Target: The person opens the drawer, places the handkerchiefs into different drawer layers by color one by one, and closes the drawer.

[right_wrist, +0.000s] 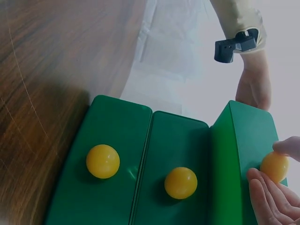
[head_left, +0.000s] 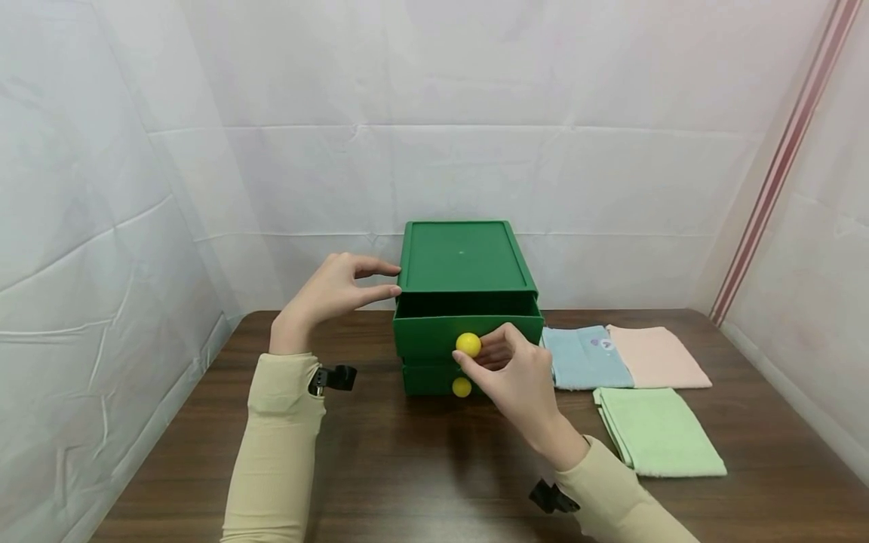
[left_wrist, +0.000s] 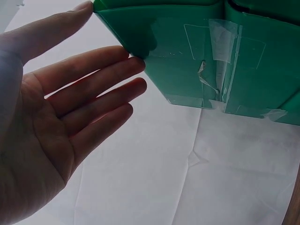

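Right hand (head_left: pixel 519 377): pinches the yellow knob (head_left: pixel 468 345) of the top drawer (head_left: pixel 467 326) between thumb and fingertips; wrist low, forearm coming in from the near right.
Left hand (head_left: pixel 330 290): open, fingers straight, tips touching the left side of the green drawer box (head_left: pixel 462 256) at its top edge (a brace, by the look of it).
Top drawer: slightly pulled out toward the near side, at the table's (head_left: pixel 421 467) middle.
Doing it well: pull straight and level; keep the box braced.
Right of the box: folded cloths (head_left: pixel 627 354).
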